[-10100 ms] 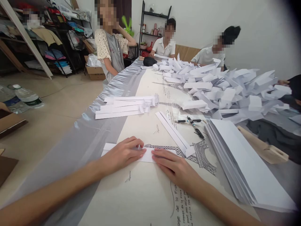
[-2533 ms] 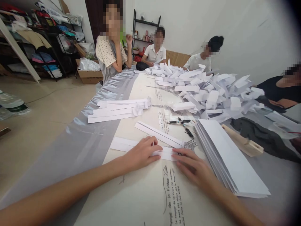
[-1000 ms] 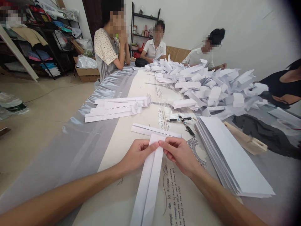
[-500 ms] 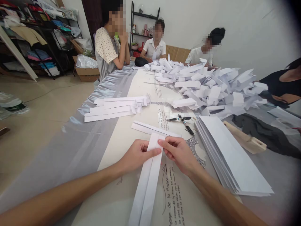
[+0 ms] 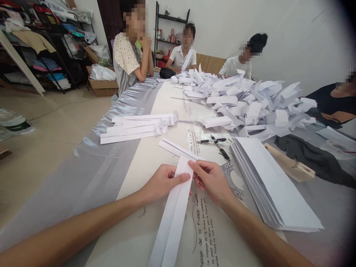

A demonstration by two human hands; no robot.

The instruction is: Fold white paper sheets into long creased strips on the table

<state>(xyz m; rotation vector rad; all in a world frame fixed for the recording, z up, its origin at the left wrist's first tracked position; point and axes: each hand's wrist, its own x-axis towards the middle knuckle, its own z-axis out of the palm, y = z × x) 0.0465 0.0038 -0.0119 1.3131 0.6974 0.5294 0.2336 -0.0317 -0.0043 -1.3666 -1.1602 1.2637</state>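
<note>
A long white folded paper strip runs from my chest toward the table's middle. My left hand pinches its far end from the left, thumb on top. My right hand pinches the same end from the right, fingers curled. Just beyond my fingers another folded strip lies flat on the printed tablecloth.
A stack of flat white sheets lies to my right, pens beside it. Finished strips are piled at the left, a big heap of folded paper farther back. Several people sit around the table; a wooden block lies right.
The strip lay crosswise under my flat hands; I have lifted and turned it lengthwise, pinching its far end. In the last half second my hands barely moved.
</note>
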